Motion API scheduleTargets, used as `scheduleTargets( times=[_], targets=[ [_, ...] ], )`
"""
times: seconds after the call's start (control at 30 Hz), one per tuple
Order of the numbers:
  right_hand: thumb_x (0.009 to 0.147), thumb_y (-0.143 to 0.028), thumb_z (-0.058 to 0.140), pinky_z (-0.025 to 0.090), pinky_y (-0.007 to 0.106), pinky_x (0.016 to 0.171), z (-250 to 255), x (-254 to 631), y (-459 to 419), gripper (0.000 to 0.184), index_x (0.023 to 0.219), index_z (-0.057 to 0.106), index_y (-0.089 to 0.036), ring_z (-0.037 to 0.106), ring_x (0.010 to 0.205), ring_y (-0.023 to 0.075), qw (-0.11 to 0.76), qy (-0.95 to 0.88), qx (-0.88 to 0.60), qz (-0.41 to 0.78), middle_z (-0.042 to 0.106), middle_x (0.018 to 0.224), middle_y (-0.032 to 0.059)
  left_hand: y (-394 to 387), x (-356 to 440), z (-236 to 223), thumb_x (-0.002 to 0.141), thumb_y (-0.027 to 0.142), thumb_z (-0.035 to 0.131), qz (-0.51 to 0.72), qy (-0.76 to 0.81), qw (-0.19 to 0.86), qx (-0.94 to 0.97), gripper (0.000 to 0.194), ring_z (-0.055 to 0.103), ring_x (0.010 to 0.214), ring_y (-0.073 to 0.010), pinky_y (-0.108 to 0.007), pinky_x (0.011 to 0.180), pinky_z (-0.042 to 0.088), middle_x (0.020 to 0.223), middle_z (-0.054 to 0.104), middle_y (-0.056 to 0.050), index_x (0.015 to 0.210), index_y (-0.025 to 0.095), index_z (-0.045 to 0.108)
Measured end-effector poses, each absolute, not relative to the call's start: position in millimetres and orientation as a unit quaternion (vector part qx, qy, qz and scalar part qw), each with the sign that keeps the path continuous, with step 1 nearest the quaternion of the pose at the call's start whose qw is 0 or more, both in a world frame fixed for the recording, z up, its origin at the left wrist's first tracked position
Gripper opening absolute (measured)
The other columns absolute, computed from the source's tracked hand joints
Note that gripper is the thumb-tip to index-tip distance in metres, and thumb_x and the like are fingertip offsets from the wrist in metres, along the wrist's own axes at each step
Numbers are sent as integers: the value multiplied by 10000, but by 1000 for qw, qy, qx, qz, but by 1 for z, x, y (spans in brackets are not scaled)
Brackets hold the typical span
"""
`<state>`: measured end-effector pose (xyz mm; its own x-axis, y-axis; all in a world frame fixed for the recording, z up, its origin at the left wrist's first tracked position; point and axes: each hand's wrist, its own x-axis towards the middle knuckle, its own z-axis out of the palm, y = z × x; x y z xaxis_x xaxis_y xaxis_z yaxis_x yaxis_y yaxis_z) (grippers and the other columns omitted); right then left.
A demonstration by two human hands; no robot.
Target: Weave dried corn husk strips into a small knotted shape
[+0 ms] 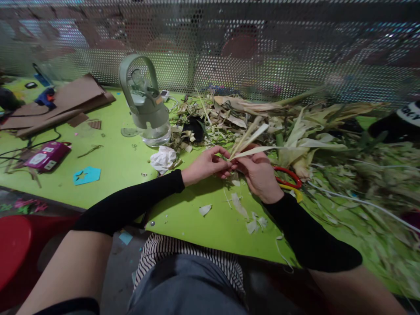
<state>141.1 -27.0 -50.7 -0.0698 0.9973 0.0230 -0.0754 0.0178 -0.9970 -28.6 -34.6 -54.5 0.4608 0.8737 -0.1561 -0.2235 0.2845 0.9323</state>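
The left hand (211,166) and right hand (261,176) pinch pale, fanned-out husk strips (246,142) between closed fingertips, as partial lettering on a black item (392,127) reads "ACY."

Reaching in from both sides now, angling the left forearm (131,200) up toward the right and the right forearm (315,234) up toward the left, with black sleeves over both. Meeting near the middle, fingertips close together! Pinching thumb to forefinger with the left hand (218,164), curling the other fingers beneath. Bending in from the right hand (254,165), thumb pointing left, knuckles raised, gripping at the fingertips.
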Motion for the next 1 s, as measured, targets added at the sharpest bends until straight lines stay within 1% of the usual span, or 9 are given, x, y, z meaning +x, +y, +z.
scheduleTargets(
  times=[0.1,0.17,0.3,0.43,0.5,0.63,0.73,0.87,1.0],
  targets=[
    [692,-331,899,464,208,484,-50,143,-31,432,935,548,-265,544,571,68,535,-515,-454,492,618,867,-64,-33,-29,-54,952,100,685,402,349,720,446,207,699,645,-72,-227,697,561,725,729,27,1019,179,507],
    [739,-373,891,435,208,488,-50,144,-33,409,964,568,-264,526,593,71,517,-556,-452,468,608,881,-56,-33,-29,-54,946,110,703,408,346,719,444,222,703,651,-77,-227,699,561,710,713,33,1026,182,510],
    [815,-489,851,487,241,580,-52,144,-36,348,914,636,-234,577,673,113,472,-605,-456,451,646,813,-23,-35,-28,-55,933,167,747,396,351,707,469,229,700,644,-86,-226,687,557,681,685,52,1017,193,536],
    [798,-570,857,377,214,464,-52,145,-35,399,851,664,-224,477,541,85,461,-579,-460,491,586,666,-50,-36,-28,-57,961,215,715,395,358,691,488,166,706,667,-93,-248,709,565,767,741,6,985,188,554],
    [774,-601,867,360,204,446,-50,145,-34,426,815,692,-215,475,535,79,457,-566,-460,509,591,655,-41,-35,-29,-58,968,213,704,400,357,688,489,159,701,667,-89,-252,714,564,801,751,-13,960,178,549],
    [744,-619,881,403,197,465,-48,143,-33,443,729,711,-209,498,557,81,464,-559,-461,510,613,655,-23,-35,-29,-58,967,234,715,403,355,679,501,173,693,671,-82,-236,707,554,823,743,-14,951,167,556],
    [725,-611,895,439,208,482,-49,142,-33,432,716,712,-220,520,566,89,487,-551,-459,498,628,678,-23,-35,-28,-58,987,257,689,407,358,672,504,168,700,682,-89,-233,709,550,803,741,-11,930,170,558],
    [711,-574,914,534,240,583,-53,142,-32,379,806,753,-244,582,647,109,513,-538,-454,492,692,799,-16,-37,-26,-55,1023,267,629,421,371,670,487,135,714,703,-90,-241,742,563,839,764,-17,946,183,557],
    [761,-541,881,555,280,636,-55,144,-32,342,890,780,-241,577,643,126,517,-536,-452,490,655,747,-20,-40,-25,-46,1061,247,551,432,392,672,456,121,699,644,-84,-229,706,567,744,730,13,956,193,528]
  ],
)
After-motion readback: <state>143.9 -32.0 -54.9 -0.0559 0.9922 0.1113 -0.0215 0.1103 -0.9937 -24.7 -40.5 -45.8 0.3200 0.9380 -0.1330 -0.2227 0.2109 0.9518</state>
